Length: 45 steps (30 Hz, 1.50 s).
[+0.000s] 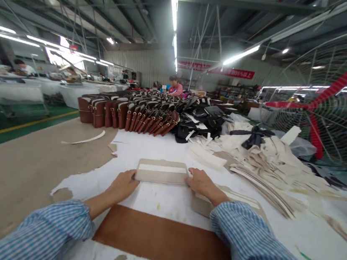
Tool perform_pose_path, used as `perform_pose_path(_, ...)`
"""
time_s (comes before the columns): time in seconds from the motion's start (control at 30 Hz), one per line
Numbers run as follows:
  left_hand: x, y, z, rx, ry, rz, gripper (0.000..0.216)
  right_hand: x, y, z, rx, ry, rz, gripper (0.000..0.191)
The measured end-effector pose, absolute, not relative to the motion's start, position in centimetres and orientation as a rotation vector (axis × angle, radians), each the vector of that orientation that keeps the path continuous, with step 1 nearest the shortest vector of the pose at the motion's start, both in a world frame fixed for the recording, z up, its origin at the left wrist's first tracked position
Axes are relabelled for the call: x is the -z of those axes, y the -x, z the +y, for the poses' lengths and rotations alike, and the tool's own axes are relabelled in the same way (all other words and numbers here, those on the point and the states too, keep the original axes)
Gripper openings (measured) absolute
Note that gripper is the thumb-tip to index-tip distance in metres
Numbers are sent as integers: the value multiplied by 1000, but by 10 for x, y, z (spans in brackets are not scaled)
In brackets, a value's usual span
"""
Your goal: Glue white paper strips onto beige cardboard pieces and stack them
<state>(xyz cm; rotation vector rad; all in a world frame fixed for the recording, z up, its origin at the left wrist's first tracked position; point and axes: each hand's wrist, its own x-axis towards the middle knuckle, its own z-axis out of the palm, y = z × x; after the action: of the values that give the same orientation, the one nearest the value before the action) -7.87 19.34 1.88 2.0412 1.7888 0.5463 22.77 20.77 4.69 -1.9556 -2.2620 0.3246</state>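
A beige rectangular panel with a white strip across it (161, 176) is held up between my two hands, a little above the white paper. My left hand (124, 186) grips its left end, fingers closed round the edge. At the opposite end my right hand (200, 182) pinches the right edge. Nearer to me a brown leather piece (166, 243) lies flat on the white paper (147, 200). Under my right forearm are more beige panels (204, 205), partly hidden by the arm and sleeve.
Brown leather bags (131, 114) stand in rows at the back, with black bags (206, 117) beside them. Beige scraps (271, 159) and curved strips (264, 189) heap up on the right. A large red-bladed fan (313, 107) stands far right. Another person (176, 89) is behind the bags.
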Motion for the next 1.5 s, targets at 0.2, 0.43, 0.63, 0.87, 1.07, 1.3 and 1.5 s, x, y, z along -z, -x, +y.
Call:
perform_pose_path(0.2, -16, 85, 189, -648, -1928, 1697, 37, -40, -213, 222, -331, 2130, -2291, 34)
perform_pose_path(0.43, -13, 88, 191, -824, -1790, 1605, 35, -42, -212, 230, -269, 2155, -2270, 33)
perform_pose_path(0.63, -11, 90, 196, -925, -1640, 1672, 37, -43, -211, 233, -255, 2122, -2168, 35)
perform_pose_path(0.87, -14, 87, 198, -921, -1622, 1627, 35, -34, -218, 242, -329, 2165, -2052, 37)
perform_pose_path(1.07, -14, 87, 201, -923, -1600, 1605, 34, -29, -225, 245, -420, 2109, -2008, 35)
perform_pose_path(1.3, -14, 89, 201, -962, -1504, 1606, 33, -32, -231, 249, -506, 1952, -1832, 32)
perform_pose_path(1.5, -15, 86, 207, -1053, -1327, 1709, 31, -33, -215, 242, -624, 1736, -1542, 31)
